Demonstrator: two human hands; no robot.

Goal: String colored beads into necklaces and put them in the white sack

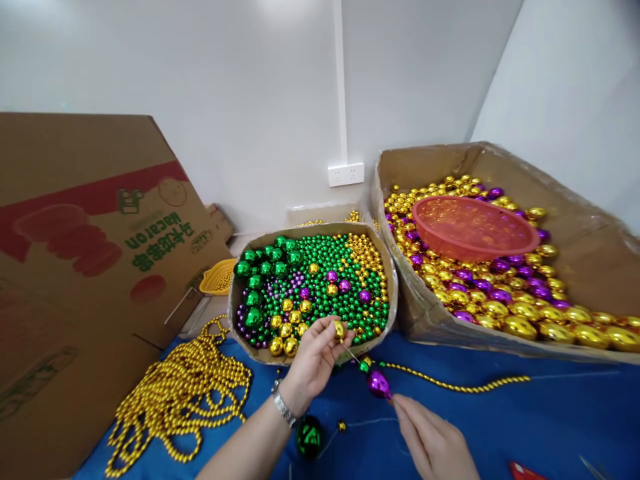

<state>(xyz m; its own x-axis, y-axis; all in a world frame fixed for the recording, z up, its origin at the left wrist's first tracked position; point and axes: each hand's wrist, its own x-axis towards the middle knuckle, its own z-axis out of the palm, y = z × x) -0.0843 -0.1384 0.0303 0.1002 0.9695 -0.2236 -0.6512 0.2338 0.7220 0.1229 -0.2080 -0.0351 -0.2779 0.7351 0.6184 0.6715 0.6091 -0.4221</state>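
My left hand, with a metal watch at the wrist, pinches a shiny gold bead above the front edge of the bead box. A thin needle runs from that bead down to small green and gold beads and a larger purple bead. My right hand is closed at the lower tip of the purple bead; its fingertips partly hide the grip. A string of small gold beads trails to the right on the blue cloth. Below my left wrist lie a big green ball and a small gold bead on thread.
A low cardboard box holds green, gold and purple beads. To its right, a larger carton contains gold and purple beads and a red basin. Gold bead strands, a yellow basket and a tall carton stand left.
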